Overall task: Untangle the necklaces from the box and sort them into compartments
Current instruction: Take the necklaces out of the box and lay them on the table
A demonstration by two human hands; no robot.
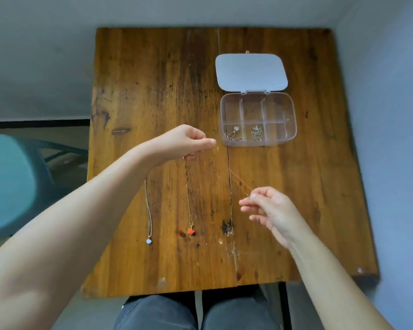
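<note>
A thin gold chain (239,181) stretches between my two hands above the table. My left hand (188,142) pinches one end near the box's front left corner; my right hand (268,210) pinches the other end lower right. The clear compartment box (293,120) lies open at the back right, its lid (251,71) folded back. Two front compartments hold a necklace each, one with a pale round pendant (235,128), one silvery (256,133). Flat on the table lie a silver necklace with a pale blue pendant (149,241) and a gold necklace with a red pendant (191,231).
The wooden table (153,91) has a seam down its middle. A teal plastic stool (12,184) stands on the floor to the left. My knees in dark trousers (196,313) are under the table's near edge. Grey walls close in behind and to the right.
</note>
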